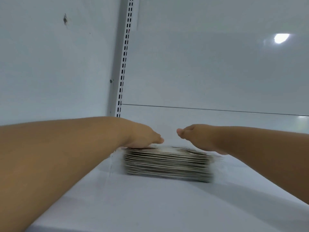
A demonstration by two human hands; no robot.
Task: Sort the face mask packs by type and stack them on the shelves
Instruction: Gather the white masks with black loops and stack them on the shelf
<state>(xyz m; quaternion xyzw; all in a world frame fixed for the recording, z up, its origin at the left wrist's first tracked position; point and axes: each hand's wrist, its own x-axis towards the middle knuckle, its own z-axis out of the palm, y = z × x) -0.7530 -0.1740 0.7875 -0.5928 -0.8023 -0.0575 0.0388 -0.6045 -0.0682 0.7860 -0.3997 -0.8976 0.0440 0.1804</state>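
Observation:
A stack of several flat face mask packs (168, 164) lies on the white shelf (150, 201), slightly blurred. My left hand (145, 137) rests flat on the stack's top left corner, fingers straight. My right hand (192, 133) hovers over the stack's right side with fingers extended; its palm and lower fingers are hidden behind the stack edge, so contact is unclear. Both forearms reach in from the lower corners.
The white back panel (209, 64) and left side wall (50, 64) close in the shelf. A slotted upright rail (124, 64) runs down the back left corner. Bare shelf surface lies in front of the stack.

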